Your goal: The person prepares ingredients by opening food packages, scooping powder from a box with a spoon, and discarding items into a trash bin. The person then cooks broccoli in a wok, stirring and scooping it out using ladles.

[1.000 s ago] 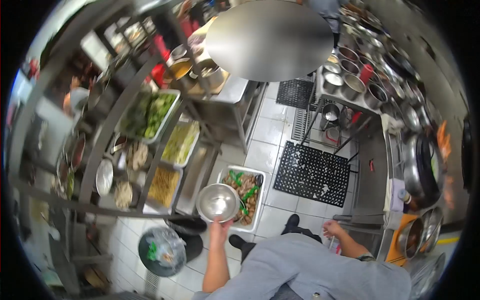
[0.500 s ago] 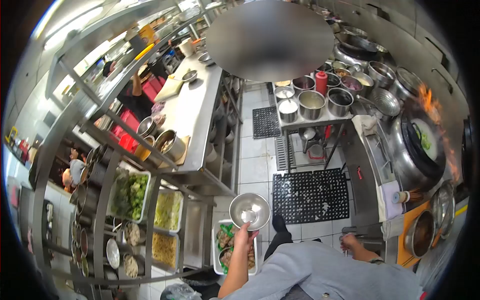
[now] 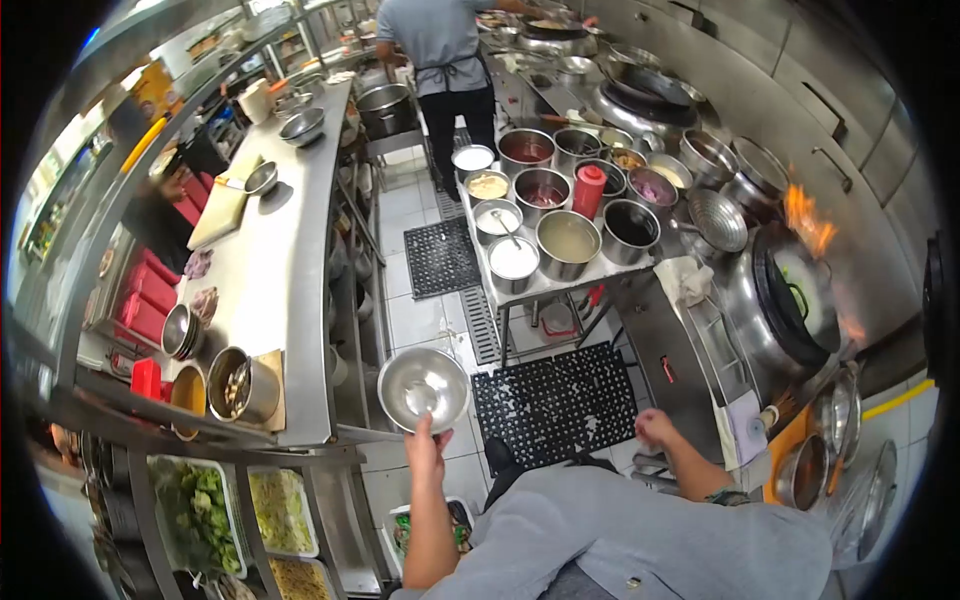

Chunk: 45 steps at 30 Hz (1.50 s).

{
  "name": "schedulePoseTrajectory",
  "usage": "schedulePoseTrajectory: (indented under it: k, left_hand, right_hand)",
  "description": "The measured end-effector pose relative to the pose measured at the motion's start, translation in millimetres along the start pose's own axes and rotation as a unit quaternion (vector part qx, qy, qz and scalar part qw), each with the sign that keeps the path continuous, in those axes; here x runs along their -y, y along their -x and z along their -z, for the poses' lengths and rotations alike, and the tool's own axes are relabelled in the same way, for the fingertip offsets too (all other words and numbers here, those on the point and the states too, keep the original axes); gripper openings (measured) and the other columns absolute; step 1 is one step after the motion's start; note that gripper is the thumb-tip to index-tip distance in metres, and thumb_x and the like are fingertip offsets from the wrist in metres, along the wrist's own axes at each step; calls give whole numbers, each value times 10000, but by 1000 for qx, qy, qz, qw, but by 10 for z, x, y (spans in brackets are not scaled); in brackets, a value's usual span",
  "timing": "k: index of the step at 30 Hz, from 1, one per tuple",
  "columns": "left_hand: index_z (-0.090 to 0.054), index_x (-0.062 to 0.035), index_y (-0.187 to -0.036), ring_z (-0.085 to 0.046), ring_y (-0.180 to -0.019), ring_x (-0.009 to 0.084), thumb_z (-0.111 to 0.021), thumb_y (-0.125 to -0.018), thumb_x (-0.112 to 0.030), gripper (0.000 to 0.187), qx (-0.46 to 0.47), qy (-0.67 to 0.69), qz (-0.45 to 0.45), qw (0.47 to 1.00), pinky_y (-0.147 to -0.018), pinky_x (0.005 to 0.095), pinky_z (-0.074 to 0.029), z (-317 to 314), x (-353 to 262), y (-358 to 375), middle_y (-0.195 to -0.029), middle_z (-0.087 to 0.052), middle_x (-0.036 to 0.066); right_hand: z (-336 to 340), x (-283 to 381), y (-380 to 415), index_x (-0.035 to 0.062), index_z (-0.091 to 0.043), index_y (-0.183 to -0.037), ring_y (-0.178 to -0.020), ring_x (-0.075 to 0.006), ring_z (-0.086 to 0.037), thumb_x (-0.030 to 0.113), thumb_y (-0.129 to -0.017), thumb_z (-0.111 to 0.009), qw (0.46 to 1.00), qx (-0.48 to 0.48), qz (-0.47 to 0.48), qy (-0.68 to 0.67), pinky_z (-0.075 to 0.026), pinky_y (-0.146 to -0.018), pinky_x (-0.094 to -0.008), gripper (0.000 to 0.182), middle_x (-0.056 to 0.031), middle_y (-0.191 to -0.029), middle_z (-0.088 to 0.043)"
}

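My left hand holds an empty metal bowl by its near rim, thumb over the edge, above the floor between the shelving and the stove. On the other side, my right hand hovers near the steel counter front, fingers curled; whether anything is in them is too small to tell. Beyond it, to the right, a wok with pale liquid and some green pieces sits on the stove, flames rising behind it.
Several pots of sauces and a red bottle stand on a steel table. A co-worker stands at the far stove. A black mat lies on the floor. Vegetable trays are at lower left.
The view has swung to the right and up. My left hand still holds the bowl, now farther forward. My right hand has risen away from the metal handle at the counter front.
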<state>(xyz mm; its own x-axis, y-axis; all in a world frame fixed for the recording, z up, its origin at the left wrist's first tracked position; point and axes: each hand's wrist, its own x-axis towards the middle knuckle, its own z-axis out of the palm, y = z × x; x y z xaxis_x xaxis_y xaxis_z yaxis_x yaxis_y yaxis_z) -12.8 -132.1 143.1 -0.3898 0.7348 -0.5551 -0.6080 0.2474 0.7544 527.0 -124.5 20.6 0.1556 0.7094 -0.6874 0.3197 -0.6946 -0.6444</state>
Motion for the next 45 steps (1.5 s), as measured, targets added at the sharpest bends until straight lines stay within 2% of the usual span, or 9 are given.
schedulePoseTrajectory:
  k: [11, 14, 18, 26, 40, 41, 43, 44, 45]
  left_hand:
    - [-386, -79, -1399, -645, -919, 267, -618, -927, -154, 532, -87, 30, -110, 990, -738, 390, -594, -594, -1049, -783, -1210, -561, 139]
    - [-449, -46, -1329, -649, -896, 292, -653, -912, -143, 475, -121, 69, -119, 983, -786, 422, -596, -782, -1203, -724, -1124, -601, 137]
    - [-480, -27, -1303, -640, -943, 302, -633, -922, -136, 425, -118, 123, -102, 980, -842, 446, -575, -778, -1396, -855, -1164, -591, 159]
    - [-508, 14, -1252, -658, -926, 288, -605, -946, -156, 363, -146, 211, -172, 951, -814, 406, -608, -632, -2404, -1038, -1087, -628, 165]
    - [-557, -21, -1163, -631, -847, 272, -633, -933, -177, 289, -216, 277, -300, 887, -764, 412, -611, 2188, -4975, -2968, -976, -623, 149]
    - [-569, -42, -1153, -637, -849, 264, -635, -934, -190, 272, -216, 250, -326, 886, -754, 404, -607, 2432, -5097, -3077, -981, -630, 136]
    - [-591, -62, -1150, -651, -897, 273, -669, -904, -193, 289, -191, 230, -351, 888, -759, 404, -592, 2821, -5259, -3231, -1008, -645, 128]
    - [-604, -63, -1157, -658, -923, 291, -698, -873, -182, 321, -211, 235, -337, 887, -768, 413, -581, 2902, -5352, -3244, -1024, -655, 133]
    - [-613, -61, -1172, -658, -935, 323, -739, -818, -188, 396, -216, -199, -436, 851, -791, 439, -564, 3414, -5354, -3525, -1034, -662, 153]
  right_hand:
    - [-426, -801, -342, 43, -658, -962, -686, -245, -696, 167, -909, -633, 981, 103, -153, 60, -570, -520, -398, 137, -106, -797, -662]
    - [-234, -933, -313, -2, -648, -956, -666, -257, -685, 149, -900, -616, 922, 194, 104, 320, -576, -539, -426, 165, -128, -803, -661]
    - [-268, -440, -641, -19, -636, -929, -620, -259, -667, 145, -912, -587, 978, 73, -193, -3, -566, -512, -442, 172, -125, -773, -648]
    - [-418, 677, -1403, 70, -573, -970, -555, -193, -601, 163, -918, -557, 990, 31, -53, -131, -509, -450, -330, 108, -91, -768, -596]
    - [-1487, -262, -1492, 46, -648, -748, -634, -291, -650, 180, -830, -651, 880, 137, 222, 398, -556, -637, -418, 157, -134, -734, -675]
    - [-1609, -221, -1424, 44, -654, -742, -652, -288, -659, 185, -816, -666, 976, 133, 41, 168, -557, -669, -416, 160, -129, -727, -674]
    - [-1654, -57, -1312, 18, -673, -832, -629, -275, -666, 162, -851, -634, 777, 158, 392, 466, -558, -623, -415, 150, -141, -701, -661]
    - [-1704, -23, -1342, 22, -679, -850, -654, -275, -672, 157, -850, -631, 850, 146, 290, 416, -562, -641, -415, 143, -144, -700, -658]
    - [-1841, 90, -1455, 25, -685, -868, -678, -275, -678, 152, -849, -629, 908, 131, 183, 353, -567, -658, -414, 140, -147, -699, -654]
